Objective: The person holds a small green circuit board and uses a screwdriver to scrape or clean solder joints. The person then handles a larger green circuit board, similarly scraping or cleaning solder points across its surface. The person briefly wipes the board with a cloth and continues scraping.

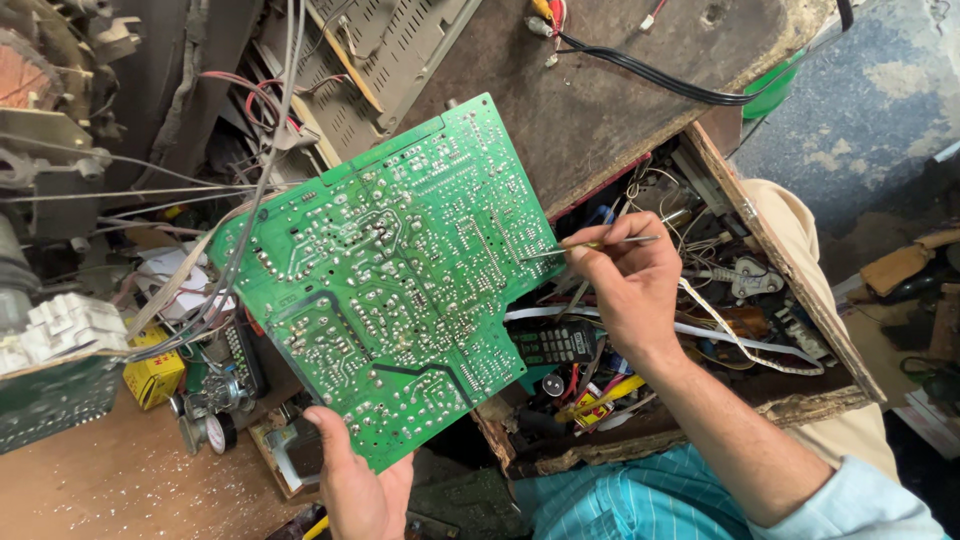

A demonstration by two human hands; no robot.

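A large green circuit board [390, 280], solder side up, is tilted in the middle of the view. My left hand [355, 485] grips its bottom edge from below. My right hand [625, 285] holds a thin metal tool [590, 244] like a pen, with its tip touching the board's right edge. Grey and red wires [255, 150] run from the board's upper left corner to the chassis behind.
An open wooden drawer [790, 270] under my right hand is full of wires, a black remote [555, 345] and small parts. A yellow box [152, 375] and round gauges [215, 430] lie at left. Old electronic chassis fill the upper left.
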